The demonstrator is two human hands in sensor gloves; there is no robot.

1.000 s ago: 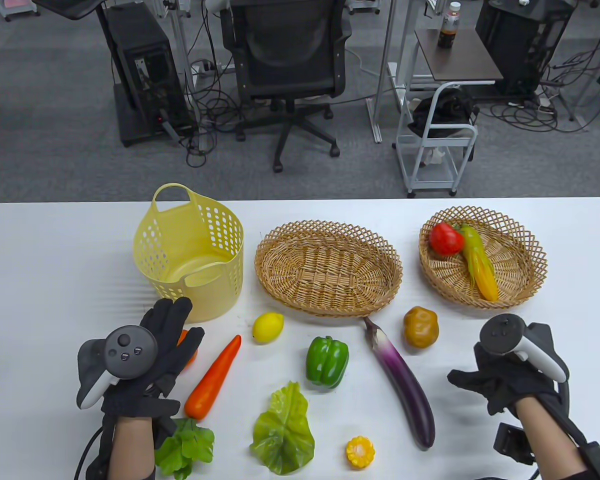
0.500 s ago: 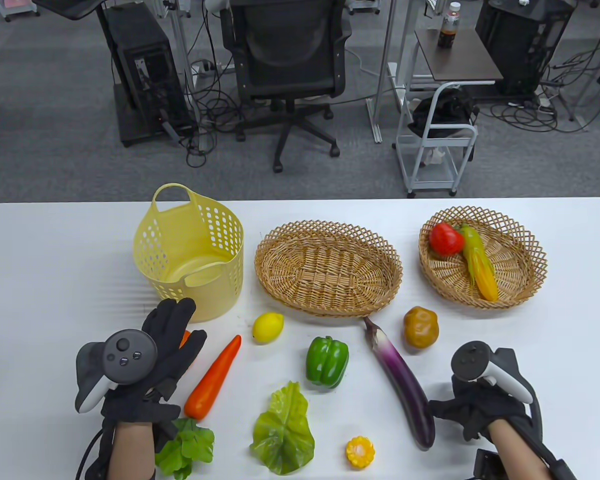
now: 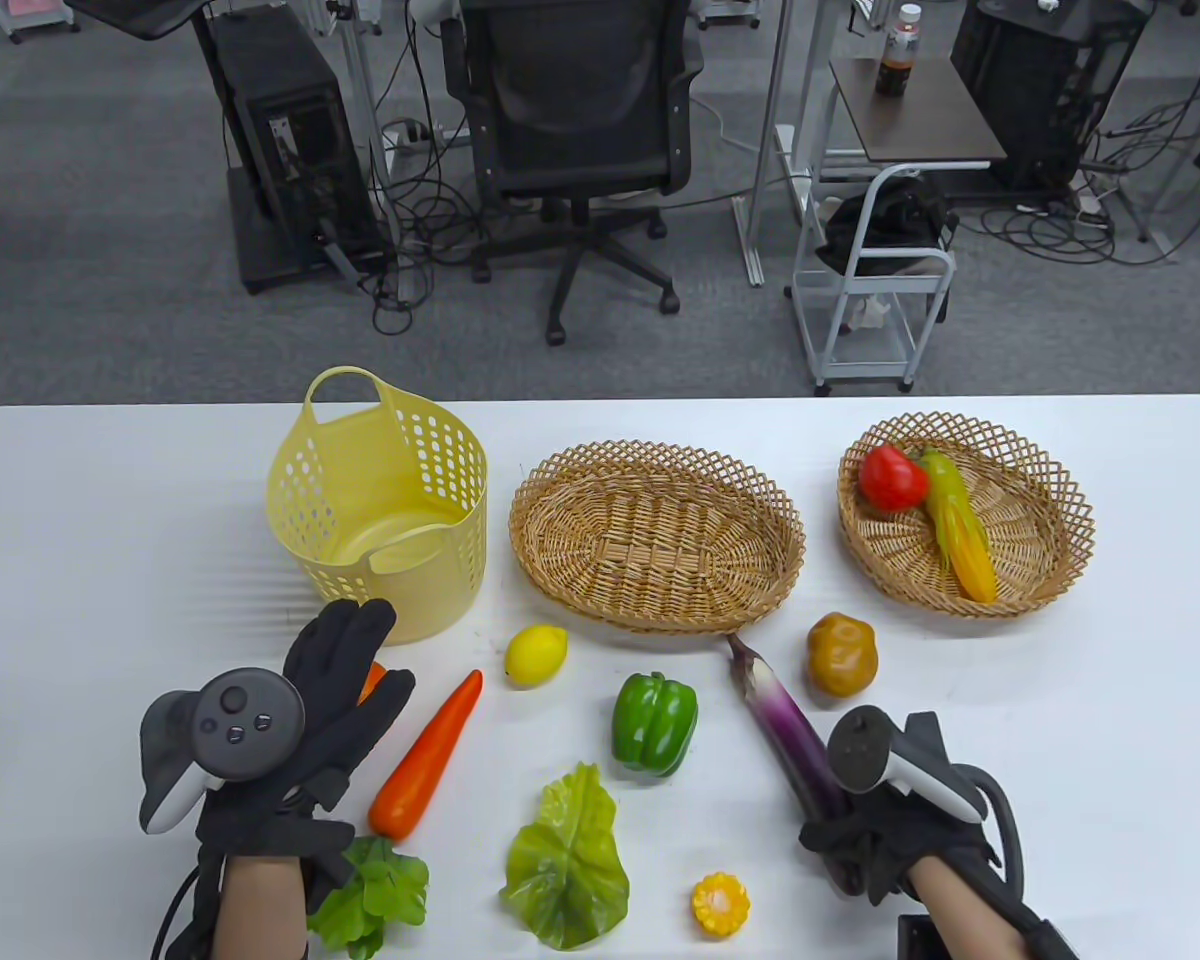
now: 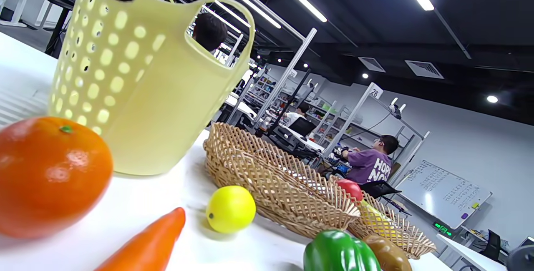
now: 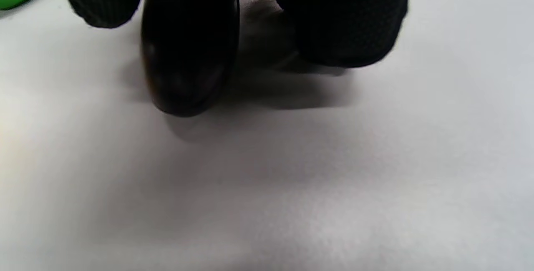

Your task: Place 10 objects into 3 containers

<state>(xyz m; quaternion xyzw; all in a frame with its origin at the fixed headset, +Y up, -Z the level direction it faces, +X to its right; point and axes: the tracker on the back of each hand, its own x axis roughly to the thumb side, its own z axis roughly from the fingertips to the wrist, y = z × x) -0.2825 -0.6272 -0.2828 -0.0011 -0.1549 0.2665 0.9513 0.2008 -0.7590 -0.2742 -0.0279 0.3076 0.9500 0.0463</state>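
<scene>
My right hand is over the near end of the purple eggplant, which lies on the table. In the right wrist view its fingers straddle the eggplant's dark tip, with a gap on one side. My left hand is open, fingers spread over an orange, which shows large in the left wrist view. A yellow plastic basket and an oval wicker basket stand empty. A round wicker basket holds a tomato and a corn cob.
On the table lie a carrot, lemon, green pepper, lettuce leaf, corn piece, potato and a leafy green beside my left wrist.
My right hand has moved left and toward me, from beside the potato onto the eggplant's near end. The left hand has barely shifted. The eggplant has not moved.
</scene>
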